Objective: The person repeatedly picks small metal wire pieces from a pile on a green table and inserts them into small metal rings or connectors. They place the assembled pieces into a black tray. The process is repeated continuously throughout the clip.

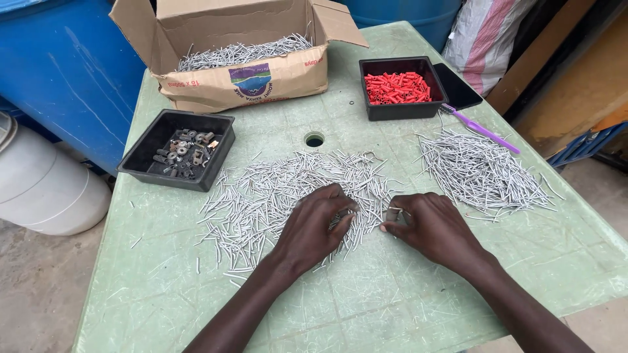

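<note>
Under left hand [314, 225]: loose nail pile [261, 196]

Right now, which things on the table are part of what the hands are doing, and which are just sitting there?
In use:
- left hand, resting on the middle pile of metal pins
- right hand, pinching a few pins at that pile's edge
- right pile of metal pins, probably

Lying about:
- cardboard box of more pins
- tray of red plugs
- tray of dark metal bits
- purple toothbrush

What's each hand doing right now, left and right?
Left hand: palm down on the middle pile of metal pins, fingers curled among them.
Right hand: pinching a few pins at its fingertips.
</note>
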